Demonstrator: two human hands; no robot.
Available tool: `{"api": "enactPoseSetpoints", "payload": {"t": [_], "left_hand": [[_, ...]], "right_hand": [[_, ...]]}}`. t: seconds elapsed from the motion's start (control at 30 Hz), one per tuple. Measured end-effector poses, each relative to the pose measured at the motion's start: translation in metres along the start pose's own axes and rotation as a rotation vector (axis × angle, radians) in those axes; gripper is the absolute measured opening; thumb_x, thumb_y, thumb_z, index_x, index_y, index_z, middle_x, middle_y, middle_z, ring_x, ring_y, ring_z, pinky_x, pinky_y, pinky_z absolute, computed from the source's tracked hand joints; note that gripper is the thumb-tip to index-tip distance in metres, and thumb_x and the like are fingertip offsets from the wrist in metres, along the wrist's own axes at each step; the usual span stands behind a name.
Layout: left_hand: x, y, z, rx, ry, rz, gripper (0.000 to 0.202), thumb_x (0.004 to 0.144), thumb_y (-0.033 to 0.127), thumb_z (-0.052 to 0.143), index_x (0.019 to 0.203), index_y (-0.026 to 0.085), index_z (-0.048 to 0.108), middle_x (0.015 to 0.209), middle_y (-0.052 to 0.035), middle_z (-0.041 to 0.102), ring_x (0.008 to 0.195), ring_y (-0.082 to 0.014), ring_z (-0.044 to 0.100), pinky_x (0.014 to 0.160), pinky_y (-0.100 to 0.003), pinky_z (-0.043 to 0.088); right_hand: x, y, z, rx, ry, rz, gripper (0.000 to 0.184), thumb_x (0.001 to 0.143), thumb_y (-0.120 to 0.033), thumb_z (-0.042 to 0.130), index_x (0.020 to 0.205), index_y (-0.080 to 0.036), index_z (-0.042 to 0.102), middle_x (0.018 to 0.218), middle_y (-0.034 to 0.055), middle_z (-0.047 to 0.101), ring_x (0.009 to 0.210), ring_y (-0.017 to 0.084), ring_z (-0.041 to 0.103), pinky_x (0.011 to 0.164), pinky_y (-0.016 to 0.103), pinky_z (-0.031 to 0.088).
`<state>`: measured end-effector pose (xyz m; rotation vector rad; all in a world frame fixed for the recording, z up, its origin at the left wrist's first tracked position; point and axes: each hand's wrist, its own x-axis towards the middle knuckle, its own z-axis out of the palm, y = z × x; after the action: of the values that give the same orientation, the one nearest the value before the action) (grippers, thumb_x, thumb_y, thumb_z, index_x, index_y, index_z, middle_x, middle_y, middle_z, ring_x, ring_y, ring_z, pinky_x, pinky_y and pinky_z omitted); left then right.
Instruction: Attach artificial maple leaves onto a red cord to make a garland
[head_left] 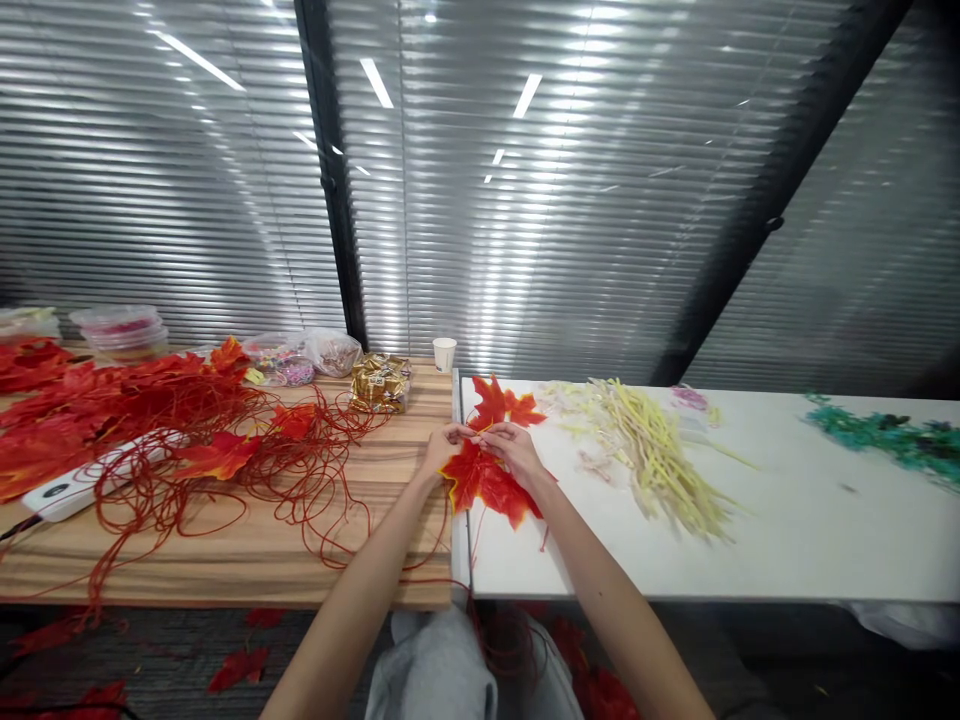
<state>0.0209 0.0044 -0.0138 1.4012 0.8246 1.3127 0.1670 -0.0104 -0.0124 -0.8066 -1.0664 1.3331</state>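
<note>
My left hand (445, 447) and my right hand (514, 447) meet over the seam between the two tables, fingers pinched together at the top of a red artificial maple leaf (487, 484) that hangs below them. A second red maple leaf (504, 404) lies on the white table (787, 540) just beyond my fingers. A thin red stem string (471, 545) trails from the held leaf down toward my lap.
The wooden table (247, 560) on the left carries a heap of red leaves and tangled red wires (172, 430), a white power strip (82, 480), plastic tubs of beads (296, 360), a gold packet (381, 383) and a paper cup (444, 353). Pale yellow stems (660, 450) and teal foliage (892, 435) lie on the white table.
</note>
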Motion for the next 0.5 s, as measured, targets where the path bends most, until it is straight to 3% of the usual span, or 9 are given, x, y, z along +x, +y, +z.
{"api": "enactPoseSetpoints", "payload": {"t": [0.5], "left_hand": [[0.0045,-0.008,-0.0012,-0.043,0.006,-0.006,0.018,0.052,0.011,0.062,0.07,0.013,0.063,0.065,-0.0037,0.063,0.058,-0.0106,0.056,0.061,-0.025,0.045]], "right_hand": [[0.0,0.0001,-0.0011,-0.022,-0.021,0.004,0.022,0.059,-0.027,0.072,0.075,-0.016,0.062,0.074,0.0045,0.068,0.071,0.016,0.064,0.069,0.028,0.049]]}}
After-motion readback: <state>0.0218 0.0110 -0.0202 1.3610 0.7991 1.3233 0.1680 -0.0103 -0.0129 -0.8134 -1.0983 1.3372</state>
